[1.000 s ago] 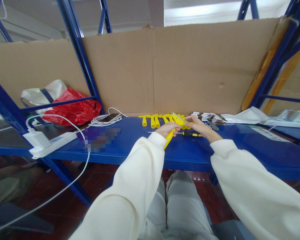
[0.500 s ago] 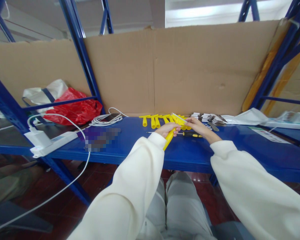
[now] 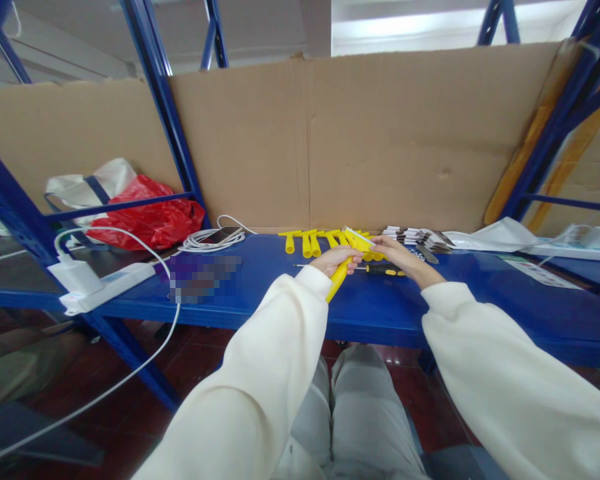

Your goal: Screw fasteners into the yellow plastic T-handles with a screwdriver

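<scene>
My left hand (image 3: 339,259) is closed around the handle of a yellow T-shaped scraper (image 3: 337,281), whose lower end points down toward me. The wide head of this scraper, with a pale strip along it, tilts up between my hands. At the right end of that head, the fingers of my right hand (image 3: 391,249) pinch the edge; the fingertips are partly hidden. Just behind my hands, several more yellow T-shaped scrapers (image 3: 307,244) lie in a row on the blue table (image 3: 275,293). A screwdriver (image 3: 380,269) with a black and yellow handle lies below my right hand.
Right of the row lies a stack of small white and dark packets (image 3: 410,235), with a white bag (image 3: 495,233) beyond. A coiled white cable (image 3: 211,240) rests by a phone at left, near a red plastic bag (image 3: 153,212) and a power strip (image 3: 111,288). Cardboard (image 3: 380,140) stands behind.
Hardly anything differs. My right hand and sleeve have shifted very slightly, and both hands stay on the yellow scraper.
</scene>
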A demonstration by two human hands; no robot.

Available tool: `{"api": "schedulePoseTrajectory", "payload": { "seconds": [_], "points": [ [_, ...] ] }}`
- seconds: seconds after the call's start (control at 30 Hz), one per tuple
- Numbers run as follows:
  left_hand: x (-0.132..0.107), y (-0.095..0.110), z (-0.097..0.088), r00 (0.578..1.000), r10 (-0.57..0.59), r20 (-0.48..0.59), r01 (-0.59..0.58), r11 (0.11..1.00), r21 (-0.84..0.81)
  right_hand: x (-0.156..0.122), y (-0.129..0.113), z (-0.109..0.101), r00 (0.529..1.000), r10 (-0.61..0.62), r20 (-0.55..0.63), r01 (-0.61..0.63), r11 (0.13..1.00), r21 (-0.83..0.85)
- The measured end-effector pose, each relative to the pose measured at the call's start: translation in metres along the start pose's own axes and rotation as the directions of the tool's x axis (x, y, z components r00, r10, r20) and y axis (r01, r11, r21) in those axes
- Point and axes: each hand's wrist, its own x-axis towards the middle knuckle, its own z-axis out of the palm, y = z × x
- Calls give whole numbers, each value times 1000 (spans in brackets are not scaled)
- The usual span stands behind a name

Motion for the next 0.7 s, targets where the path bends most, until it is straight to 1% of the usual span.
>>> {"api": "schedulePoseTrajectory", "payload": {
  "seconds": [0.17, 0.23, 0.3, 0.4, 0.47, 0.5, 0.57, 0.63, 0.7],
  "points": [
    [2, -1, -1, 1000, 3, -8, -3, 999, -41, 0, 2, 0, 999, -39, 35, 38, 999, 23],
    [2, -1, 0, 1000, 13, -22, -15, 998, -60, 0, 3, 1, 999, -42, 13, 42, 999, -9],
    [1, 0, 1, 999, 25, -43, -28, 997, -75, 0, 2, 0, 999, -20, -38, 18, 998, -52],
    [1, 2, 1, 995, 23, -93, -32, 994, -103, -2, -3, -12, 994, 7, -108, -19, 993, -116],
    [1, 2, 0, 991, 11, -136, -29, 991, -129, -5, -5, -29, 994, 19, -103, -39, 979, -201],
    [1, 2, 0, 988, 7, -156, -30, 989, -144, -7, -4, -39, 997, 26, -67, -43, 965, -261],
    [0, 2, -1, 981, 9, -195, -44, 984, -174, -10, 0, -59, 994, 36, 104, 4, 930, -366],
    [-1, 3, -1, 973, 12, -232, -59, 979, -194, -12, 9, -75, 967, 53, 250, 62, 899, -433],
    [-1, 3, -2, 965, 10, -263, -64, 978, -199, -13, 18, -83, 950, 77, 302, 81, 875, -478]
  ]
}}
